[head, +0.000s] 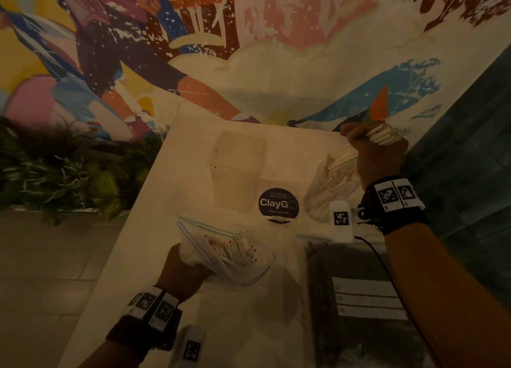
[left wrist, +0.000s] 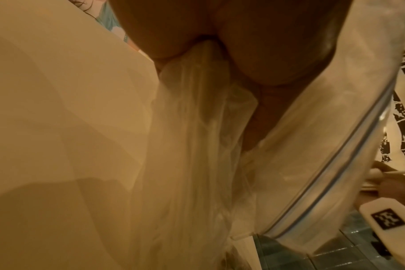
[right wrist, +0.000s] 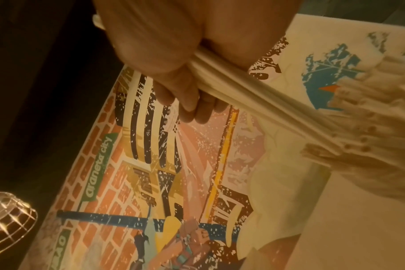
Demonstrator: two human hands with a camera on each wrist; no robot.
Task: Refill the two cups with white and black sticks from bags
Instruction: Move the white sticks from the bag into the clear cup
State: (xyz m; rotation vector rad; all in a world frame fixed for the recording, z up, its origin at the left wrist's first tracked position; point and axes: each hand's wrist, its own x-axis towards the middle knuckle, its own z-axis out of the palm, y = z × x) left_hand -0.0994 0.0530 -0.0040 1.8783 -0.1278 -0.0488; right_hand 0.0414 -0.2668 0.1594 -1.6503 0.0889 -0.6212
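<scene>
Nearest the head camera, at the lower right of the frame, lay a flat clear zip bag of black sticks (head: 359, 307) with a white label panel, resting on the pale rectangular worktop (head: 154, 257). Behind the worktop, a large colourful painted wall mural (head: 193, 49) filled the upper half of the frame.

Next down in size, the clear zip bag of white sticks (head: 229, 253) sat at lower centre with its mouth open and the stick ends showing inside. The left hand (head: 182, 271) gripped its bunched plastic, fingers (left wrist: 254, 54) curled tight round the folds, as the left wrist view showed close up.

An empty translucent plastic cup (head: 237, 168) stood at the centre of the frame, and a second clear plastic cup (head: 329, 190) at centre right held white sticks leaning out of its mouth. A round dark sticker reading "ClayGo" (head: 278, 203) lay on the worktop between the two cups.

At the upper right, above the second cup, the right hand (head: 378, 157) was closed round a bundle of white paper sticks (head: 383, 136). In the right wrist view its fingers (right wrist: 192, 102) wrapped the bundle, whose far ends were fanned out.
</scene>
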